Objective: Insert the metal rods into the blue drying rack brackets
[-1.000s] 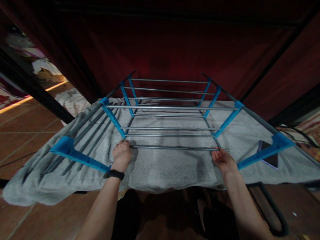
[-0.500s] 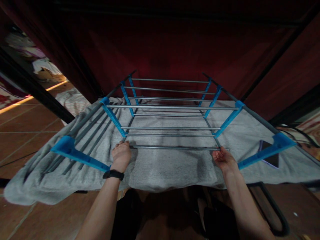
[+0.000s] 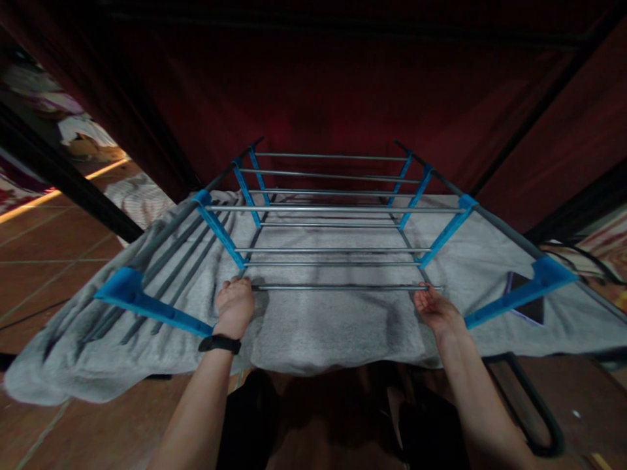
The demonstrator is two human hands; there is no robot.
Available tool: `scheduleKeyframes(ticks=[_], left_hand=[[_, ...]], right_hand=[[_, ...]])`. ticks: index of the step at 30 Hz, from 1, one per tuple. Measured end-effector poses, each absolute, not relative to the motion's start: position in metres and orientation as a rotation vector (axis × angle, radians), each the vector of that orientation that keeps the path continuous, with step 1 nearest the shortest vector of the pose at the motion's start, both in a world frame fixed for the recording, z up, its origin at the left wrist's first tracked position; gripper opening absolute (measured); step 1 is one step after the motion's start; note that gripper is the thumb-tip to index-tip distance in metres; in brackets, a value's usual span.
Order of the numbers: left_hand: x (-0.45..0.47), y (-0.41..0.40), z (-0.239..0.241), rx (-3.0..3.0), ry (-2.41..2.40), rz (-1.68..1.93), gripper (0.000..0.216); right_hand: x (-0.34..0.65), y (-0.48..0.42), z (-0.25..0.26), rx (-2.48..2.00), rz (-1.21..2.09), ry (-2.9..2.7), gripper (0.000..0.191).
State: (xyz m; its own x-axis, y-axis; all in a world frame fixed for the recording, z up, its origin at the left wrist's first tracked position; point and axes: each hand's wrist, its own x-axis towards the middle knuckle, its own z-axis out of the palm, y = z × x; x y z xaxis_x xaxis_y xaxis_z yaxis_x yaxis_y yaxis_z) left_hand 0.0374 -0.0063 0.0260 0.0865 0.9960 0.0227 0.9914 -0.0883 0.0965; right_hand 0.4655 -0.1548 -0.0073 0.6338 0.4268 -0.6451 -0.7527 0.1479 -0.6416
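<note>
A rack frame [image 3: 337, 209] of grey metal tubes and blue plastic brackets lies on a grey blanket [image 3: 323, 333]. Near its front, a thin metal rod [image 3: 333, 288] runs crosswise between my hands. My left hand [image 3: 235, 303], with a black band at the wrist, is closed at the rod's left end, by the lower left tube. At the right end, my right hand [image 3: 437, 308] has its fingers curled round the rod where it meets the lower right tube. A blue bracket [image 3: 151, 303] slants beside my left wrist, and another blue bracket [image 3: 522, 294] beside my right.
Several loose grey tubes [image 3: 169, 277] lie on the blanket at the left. A dark phone-like slab [image 3: 528, 307] rests partly behind the right bracket. A dark red panel [image 3: 313, 91] stands at the back. Black bent tubing [image 3: 536, 405] is at lower right.
Both hands keep their hold at the rod's ends. The view shifts very slightly; the rack and the rod stay practically in place.
</note>
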Motion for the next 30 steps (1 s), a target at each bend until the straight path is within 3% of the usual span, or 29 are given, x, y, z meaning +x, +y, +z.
scheduleKeyframes(ticks=[6, 11, 16, 21, 30], left_hand=[[0.034, 0.010, 0.030, 2.134, 2.104, 0.206, 0.034], [0.030, 0.023, 0.031, 1.703, 2.016, 0.686, 0.025], [0.036, 0.025, 0.029, 1.205, 1.761, 1.194, 0.030], [0.044, 0.024, 0.031, 0.833, 1.519, 1.372, 0.016], [0.047, 0.018, 0.034, 0.539, 1.396, 1.431, 0.027]], right_hand=[[0.468, -0.157, -0.008, -1.114, 0.849, 0.363, 0.023], [0.469, -0.159, -0.006, -1.104, 0.836, 0.371, 0.023], [0.467, -0.159, -0.006, -1.105, 0.837, 0.373, 0.024], [0.465, -0.158, -0.004, -1.109, 0.849, 0.370, 0.024], [0.464, -0.155, 0.001, -1.116, 0.879, 0.390, 0.026]])
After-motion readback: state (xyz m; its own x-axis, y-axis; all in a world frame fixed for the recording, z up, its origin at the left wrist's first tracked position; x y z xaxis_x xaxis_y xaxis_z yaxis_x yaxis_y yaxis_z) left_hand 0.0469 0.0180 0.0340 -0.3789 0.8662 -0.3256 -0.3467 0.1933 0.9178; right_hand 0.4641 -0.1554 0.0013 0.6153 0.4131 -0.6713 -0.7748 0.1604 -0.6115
